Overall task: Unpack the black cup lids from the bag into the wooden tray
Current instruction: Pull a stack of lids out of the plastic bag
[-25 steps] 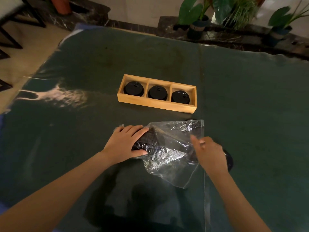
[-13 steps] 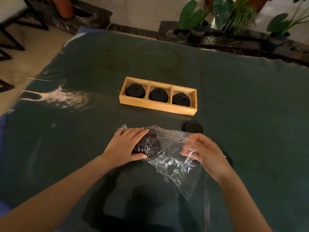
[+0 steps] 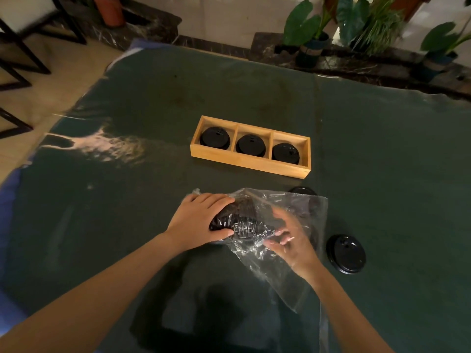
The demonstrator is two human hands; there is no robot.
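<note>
Black cup lids, still mostly bagged

The left hand [image 3: 201, 220] clamps a ribbed stack of lids [image 3: 239, 220] through the crinkled clear bag [image 3: 288, 212] (lying on the table); the right hand [image 3: 293, 240] reaches inside, fingers loosely curled. The wooden tray [image 3: 251, 165] holds lids in all three compartments.

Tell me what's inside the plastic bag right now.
A stack of black lids lies inside the plastic bag, with the right hand reaching in. Glare and the left hand hide their count.

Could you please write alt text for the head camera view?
Two bare hands work a clear plastic bag on a dark green table: the left hand pins a stack of black cup lids inside, the right hand reaches in. Beyond, a three-compartment wooden tray holds lids.
</note>
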